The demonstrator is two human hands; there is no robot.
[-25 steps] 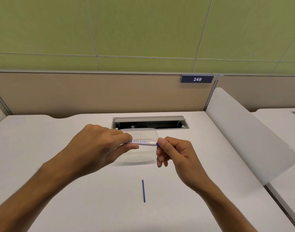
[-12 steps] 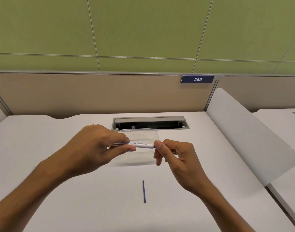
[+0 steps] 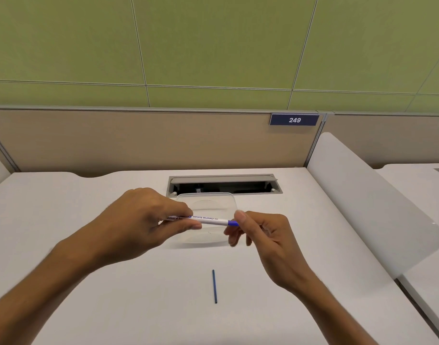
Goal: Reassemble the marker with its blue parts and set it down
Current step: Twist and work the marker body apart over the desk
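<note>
Gripping the white marker level over the clear tub, the left hand is clamped round its left end while the right hand pinches the blue tip piece, which shows more blue than half a second ago (likely being twisted or reseated, cannot tell which). A thin blue rod lies untouched on the white worktop nearer the person, so reassembly looks unfinished; behind are a cable slot, beige partition tagged 249, green wall.

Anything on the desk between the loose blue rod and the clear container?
Nothing: in the head view, the desk is bare white between the blue rod and the clear container.
</note>
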